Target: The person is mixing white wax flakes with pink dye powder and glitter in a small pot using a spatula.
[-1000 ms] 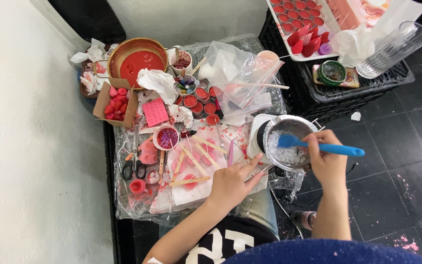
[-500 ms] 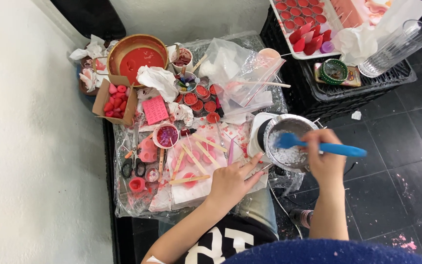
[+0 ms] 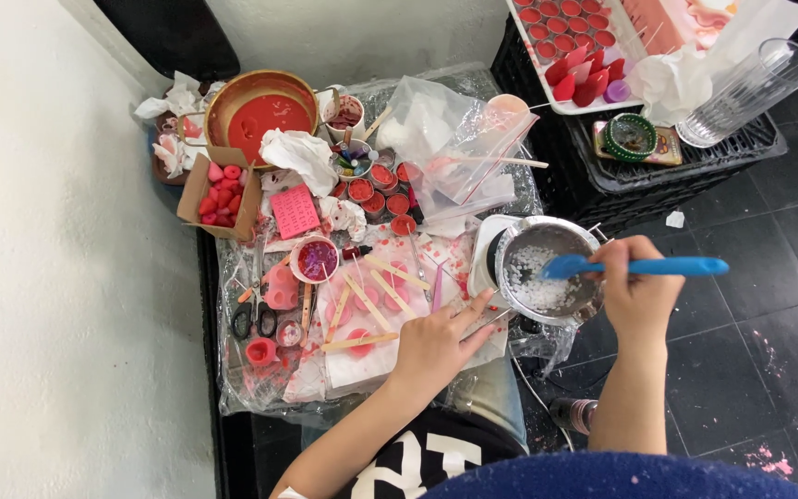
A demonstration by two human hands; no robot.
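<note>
My right hand grips a blue spatula whose blade rests in a metal pot of white flakes. The pot sits on a small white burner. My left hand lies flat with fingers spread on the stained white paper, its fingertips close to the pot's thin handle. Wooden sticks lie across pink moulds just left of that hand.
A plastic-covered low table holds a copper bowl of red wax, a cardboard box of red pieces, small red-filled tins, scissors and a clear bag. A black crate at right carries a tray of red moulds and a clear pitcher.
My right hand shifted right and the spatula swung to lie more level, its blade moving across the flakes. My left hand stayed put.
</note>
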